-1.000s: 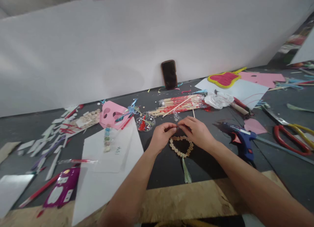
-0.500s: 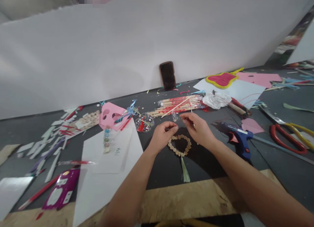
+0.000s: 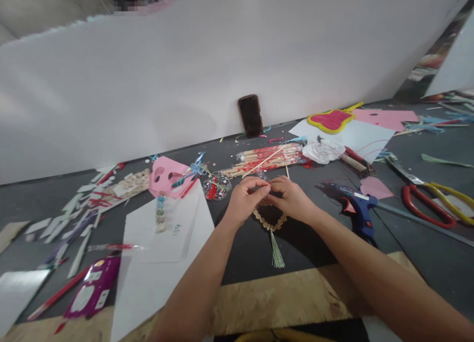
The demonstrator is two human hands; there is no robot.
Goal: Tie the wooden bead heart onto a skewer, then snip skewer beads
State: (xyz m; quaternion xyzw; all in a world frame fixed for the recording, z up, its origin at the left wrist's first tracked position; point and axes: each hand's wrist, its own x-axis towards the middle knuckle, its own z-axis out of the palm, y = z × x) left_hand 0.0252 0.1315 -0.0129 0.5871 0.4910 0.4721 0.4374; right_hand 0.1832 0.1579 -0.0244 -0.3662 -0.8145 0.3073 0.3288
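My left hand (image 3: 246, 199) and my right hand (image 3: 291, 200) meet fingertip to fingertip above the table. The fingers of both are closed in a pinch; whatever is between them is too small or hidden to make out. Just below lies a heart-shaped ring of small tan beads (image 3: 268, 227), its top edge partly covered by my hands. A pale green tassel (image 3: 277, 250) hangs from its lower point, flat on the dark surface. A thin pale stick (image 3: 287, 171) shows just above my right hand; I cannot tell whether that hand touches it.
Behind my hands are wrapped bundles of wooden sticks (image 3: 272, 157) and an upright phone (image 3: 251, 116). On the right lie a blue glue gun (image 3: 361, 209) and large scissors (image 3: 425, 204). White paper (image 3: 144, 292), a pink cutout (image 3: 168, 176) and a purple packet (image 3: 94, 287) are to the left.
My hands were apart and have come together at the fingertips. They now cover the top of the bead heart. The view has shifted slightly.
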